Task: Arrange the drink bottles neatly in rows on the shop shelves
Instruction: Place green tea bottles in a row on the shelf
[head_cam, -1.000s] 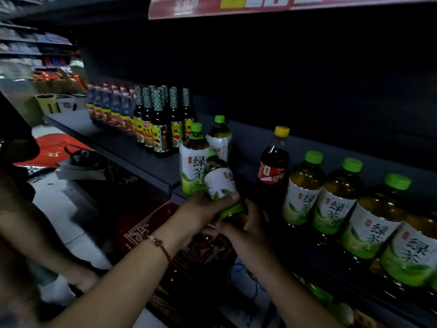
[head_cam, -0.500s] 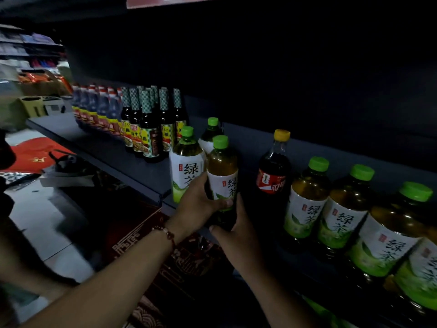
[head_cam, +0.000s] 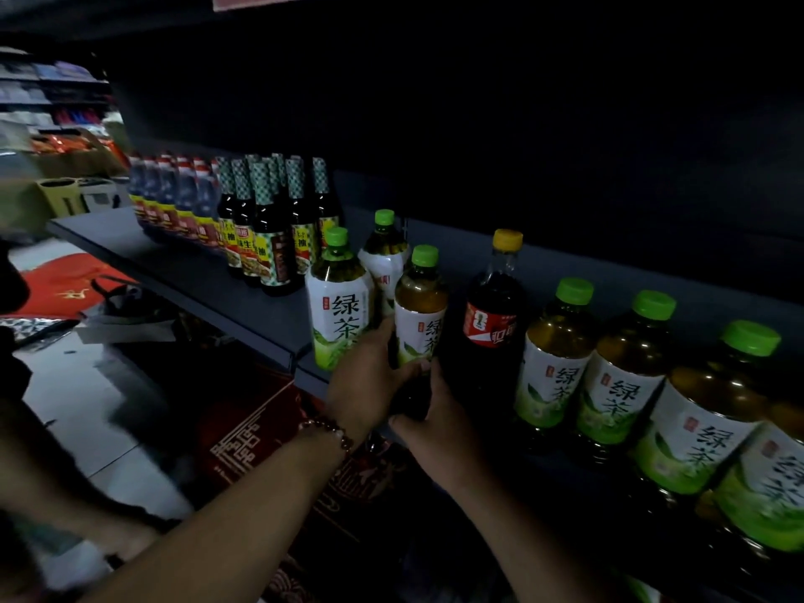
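A green-capped green tea bottle (head_cam: 420,304) stands upright at the front edge of the dark shelf (head_cam: 226,293). My left hand (head_cam: 367,380) wraps its lower half from the left and my right hand (head_cam: 435,422) holds its base from the right. Two more green tea bottles stand just left of it, one in front (head_cam: 337,298) and one behind (head_cam: 385,254). To its right is a yellow-capped dark drink bottle (head_cam: 494,306), then a row of green tea bottles (head_cam: 626,372) that runs to the right edge.
Dark sauce bottles (head_cam: 269,237) and red-capped bottles (head_cam: 174,202) fill the shelf's left part. Below the shelf lie a red patterned box (head_cam: 256,433) and a red bag (head_cam: 69,289) on the floor. Another person's arm (head_cam: 52,485) shows at lower left.
The bottle went from tilted in both hands to upright on the shelf edge beside the two green tea bottles. Both hands stay on it.
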